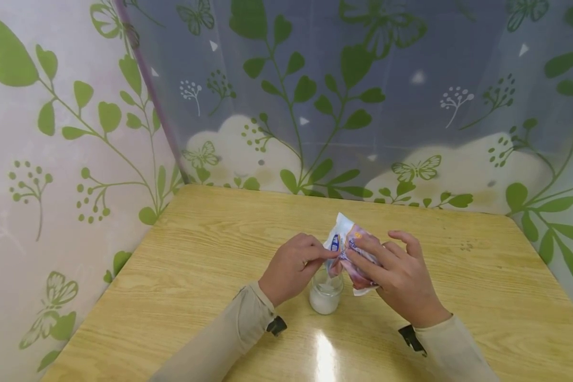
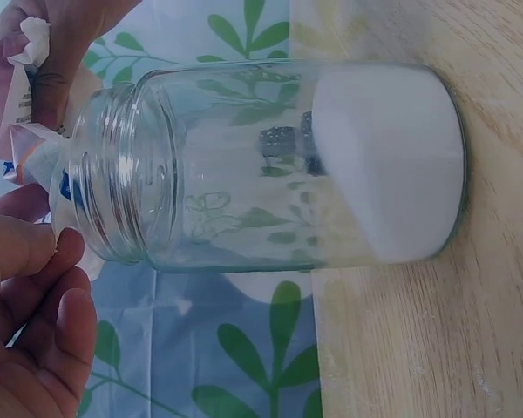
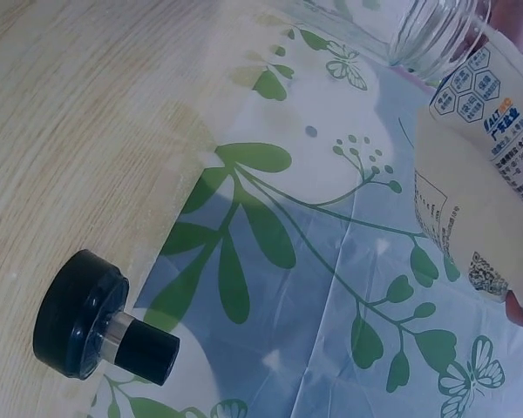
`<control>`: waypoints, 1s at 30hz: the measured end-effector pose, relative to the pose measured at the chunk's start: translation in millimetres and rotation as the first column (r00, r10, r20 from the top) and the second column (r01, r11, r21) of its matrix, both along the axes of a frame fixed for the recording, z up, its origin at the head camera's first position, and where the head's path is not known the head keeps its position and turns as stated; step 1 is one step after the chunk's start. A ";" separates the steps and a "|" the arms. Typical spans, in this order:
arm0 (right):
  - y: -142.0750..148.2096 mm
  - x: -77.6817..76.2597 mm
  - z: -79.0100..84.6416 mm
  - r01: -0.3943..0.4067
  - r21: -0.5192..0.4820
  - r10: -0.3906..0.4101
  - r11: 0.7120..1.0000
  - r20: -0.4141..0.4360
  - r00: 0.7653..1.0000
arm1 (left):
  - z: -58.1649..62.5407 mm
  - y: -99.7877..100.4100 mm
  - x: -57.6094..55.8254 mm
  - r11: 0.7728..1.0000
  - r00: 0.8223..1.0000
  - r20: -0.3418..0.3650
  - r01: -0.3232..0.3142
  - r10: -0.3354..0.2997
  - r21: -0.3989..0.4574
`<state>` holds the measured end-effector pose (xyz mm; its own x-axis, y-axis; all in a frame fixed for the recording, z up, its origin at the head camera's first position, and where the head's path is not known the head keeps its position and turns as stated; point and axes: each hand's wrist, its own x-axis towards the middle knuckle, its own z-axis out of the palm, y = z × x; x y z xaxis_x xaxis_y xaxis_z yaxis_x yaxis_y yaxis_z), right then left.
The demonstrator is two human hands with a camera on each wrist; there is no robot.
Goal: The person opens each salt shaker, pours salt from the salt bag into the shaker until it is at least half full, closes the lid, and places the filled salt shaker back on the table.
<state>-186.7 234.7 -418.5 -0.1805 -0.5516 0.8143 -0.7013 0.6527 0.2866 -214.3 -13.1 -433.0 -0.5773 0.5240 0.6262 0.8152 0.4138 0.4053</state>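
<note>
A clear glass jar (image 1: 327,289) stands upright on the table, with white salt (image 2: 392,165) in its lower part, heaped at a slope. Over its mouth a pink and white salt bag (image 1: 341,232) is tilted, its torn end down at the rim. My right hand (image 1: 406,281) grips the bag from the right side, fingers across its printed face. From the left, the thumb and index finger of my left hand (image 1: 288,268) pinch the bag's edge close by the jar's threaded neck (image 2: 126,174). Part of the bag's opening is hidden behind fingers and glass.
A black lid with a knob (image 3: 83,313) stands on the wooden table (image 1: 219,228), seen in the right wrist view. Leaf-printed curtains (image 1: 286,106) hang along the table's back and sides. A few white grains dot the tabletop in the left wrist view.
</note>
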 end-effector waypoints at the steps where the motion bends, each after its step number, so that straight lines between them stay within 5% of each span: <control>1: 0.2 0.2 -0.1 0.000 0.001 0.000 1.000 0.001 1.000 | 0.0 0.3 -0.1 1.000 1.000 0.001 0.001 -0.001 0.000; 30: 3.2 1.9 2.4 -0.013 0.044 0.012 0.999 0.026 1.000 | -0.8 7.0 0.6 1.000 1.000 0.006 -0.021 0.021 0.005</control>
